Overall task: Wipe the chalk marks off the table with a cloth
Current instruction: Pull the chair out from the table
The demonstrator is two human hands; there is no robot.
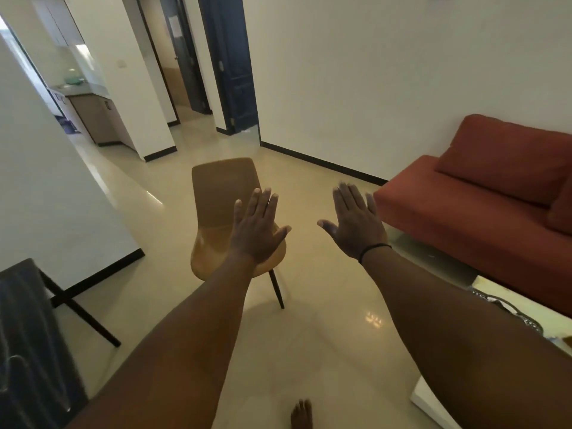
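Note:
Both my arms are stretched out in front of me over the floor. My left hand (258, 226) is flat with fingers extended and holds nothing. My right hand (356, 222) is the same, palm down, with a black band at the wrist. A dark table (28, 335) with black legs sits at the lower left edge, and faint white chalk lines show on its top. I see no cloth in view.
A tan plastic chair (216, 209) stands on the glossy beige floor just beyond my hands. A red sofa (483, 212) lines the right wall. A white low table (439, 404) edge with a patterned item shows at lower right. A hallway with dark doors lies ahead.

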